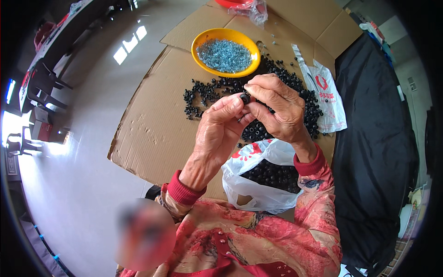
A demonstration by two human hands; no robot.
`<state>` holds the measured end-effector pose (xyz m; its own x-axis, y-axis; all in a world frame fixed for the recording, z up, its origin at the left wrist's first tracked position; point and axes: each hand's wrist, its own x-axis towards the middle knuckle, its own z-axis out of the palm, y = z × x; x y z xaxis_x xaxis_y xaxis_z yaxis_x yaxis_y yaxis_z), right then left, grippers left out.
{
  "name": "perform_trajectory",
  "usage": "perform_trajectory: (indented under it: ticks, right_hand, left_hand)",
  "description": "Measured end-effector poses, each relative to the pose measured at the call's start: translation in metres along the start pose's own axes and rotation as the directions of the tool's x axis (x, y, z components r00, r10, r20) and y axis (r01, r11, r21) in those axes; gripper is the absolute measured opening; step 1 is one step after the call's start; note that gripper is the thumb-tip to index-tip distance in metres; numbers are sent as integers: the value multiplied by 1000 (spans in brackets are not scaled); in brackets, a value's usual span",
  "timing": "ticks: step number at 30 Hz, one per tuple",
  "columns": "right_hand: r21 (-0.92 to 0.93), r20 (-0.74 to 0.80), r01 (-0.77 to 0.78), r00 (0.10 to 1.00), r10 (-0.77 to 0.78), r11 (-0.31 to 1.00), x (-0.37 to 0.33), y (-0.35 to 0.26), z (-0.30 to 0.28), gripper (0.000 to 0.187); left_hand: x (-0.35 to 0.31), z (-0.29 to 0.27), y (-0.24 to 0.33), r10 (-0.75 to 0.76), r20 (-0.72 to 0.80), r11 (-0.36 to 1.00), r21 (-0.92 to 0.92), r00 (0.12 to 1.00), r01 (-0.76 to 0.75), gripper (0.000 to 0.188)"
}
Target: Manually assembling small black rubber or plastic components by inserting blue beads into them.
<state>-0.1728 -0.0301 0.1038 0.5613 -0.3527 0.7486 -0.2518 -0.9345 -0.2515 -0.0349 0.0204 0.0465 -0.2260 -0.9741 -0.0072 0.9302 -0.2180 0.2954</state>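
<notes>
Our L hand's (217, 123) grip is clamped on a black bead (245, 98); R hand's (280, 108), can't tell. We'd best pinch lightly, low o/ the bead pile (313, 111).

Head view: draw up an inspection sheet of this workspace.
Surface: cardboard sheet, dented.
Work items: loose black beads; yellow bowl of pale-blue beads; open white plastic bag holding more black ones.
Clutter: flat white bag at right; clear plastic by a red container, far edge.
Hands: left hand pinches a black bead; right hand close beside it, grip unclear.
Cables: nothing identifiable seen.
Surroundings: glossy floor, dark chair left; black fabric right.
</notes>
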Motion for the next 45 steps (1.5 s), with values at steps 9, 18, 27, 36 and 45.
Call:
perform_trajectory:
  ticks: [9,18,27,36,45]
  right_hand:
    - [-17,-45,63,997,-64,998,-2,0,1,29]
    - [-61,-38,101,994,-103,993,-3,-2,-3,32]
    - [-35,-51,100,993,-102,994,-11,-5,-4,22]
    - [-33,35,-31,999,32,999,-24,6,-12,27]
    - [-105,240,-177,950,198,979,-60,1,-50,18]
  left_hand:
    - [-4,5,-2,10,17,998,-61,1000,-9,14]
    - [-5,10,-6,2,-40,999,-43,999,-4,15]
    - [-5,16,-9,-17,-86,1000,-1,996,17,15]
    - [-2,6,-7,-47,-72,987,150,996,57,22]
    - [-42,-32,7,122,-76,587,810,990,-10,30]
